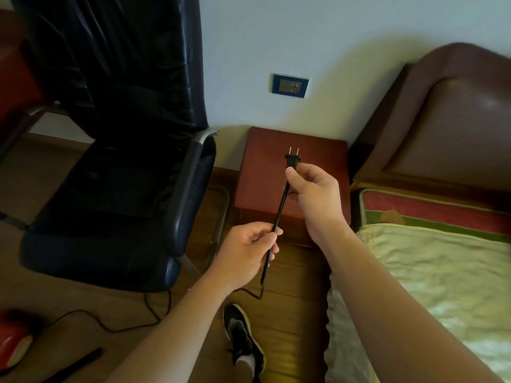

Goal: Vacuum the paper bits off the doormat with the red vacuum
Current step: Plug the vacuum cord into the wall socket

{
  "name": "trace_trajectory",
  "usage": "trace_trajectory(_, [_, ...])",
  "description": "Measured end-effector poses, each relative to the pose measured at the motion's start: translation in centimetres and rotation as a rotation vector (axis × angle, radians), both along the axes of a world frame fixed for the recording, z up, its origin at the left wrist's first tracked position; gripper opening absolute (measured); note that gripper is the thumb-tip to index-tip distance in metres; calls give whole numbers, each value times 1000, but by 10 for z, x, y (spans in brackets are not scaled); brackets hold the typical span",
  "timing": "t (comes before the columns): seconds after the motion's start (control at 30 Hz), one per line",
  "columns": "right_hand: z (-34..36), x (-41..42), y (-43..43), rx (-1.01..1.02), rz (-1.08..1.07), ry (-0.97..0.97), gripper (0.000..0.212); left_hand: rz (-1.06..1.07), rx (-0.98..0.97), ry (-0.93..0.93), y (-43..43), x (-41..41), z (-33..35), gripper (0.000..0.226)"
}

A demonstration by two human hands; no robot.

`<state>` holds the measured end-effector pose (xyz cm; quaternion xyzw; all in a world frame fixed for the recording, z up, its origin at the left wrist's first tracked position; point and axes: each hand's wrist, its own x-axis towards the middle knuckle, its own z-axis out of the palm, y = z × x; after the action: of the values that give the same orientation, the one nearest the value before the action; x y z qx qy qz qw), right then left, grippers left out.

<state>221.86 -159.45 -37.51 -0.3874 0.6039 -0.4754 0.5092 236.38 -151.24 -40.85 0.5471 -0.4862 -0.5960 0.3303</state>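
Right grip (309, 186) pinches the plug (292, 160), prongs aimed at the socket (290, 85) straight beyond. Left grip (249, 250) pinches the cord (280, 208) behind.

Head view. The right hand (312, 189) pinches a black plug (292, 160), its 2 prongs pointing up toward a blue-framed wall socket (290, 85). The left hand (246, 252) grips the black cord (279, 214) lower down; the cord trails across the wooden floor (282, 308) toward the red vacuum (12, 338) at lower left. A brown nightstand (265, 161) stands between a black chair (116, 161) and a bed (437, 266).
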Motion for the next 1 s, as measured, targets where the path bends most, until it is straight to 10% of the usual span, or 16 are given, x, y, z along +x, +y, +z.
trace_trajectory(1.0, [-106,-47,-341,172,-9,-98,8,16,160,-92,-334,-54,-79,15])
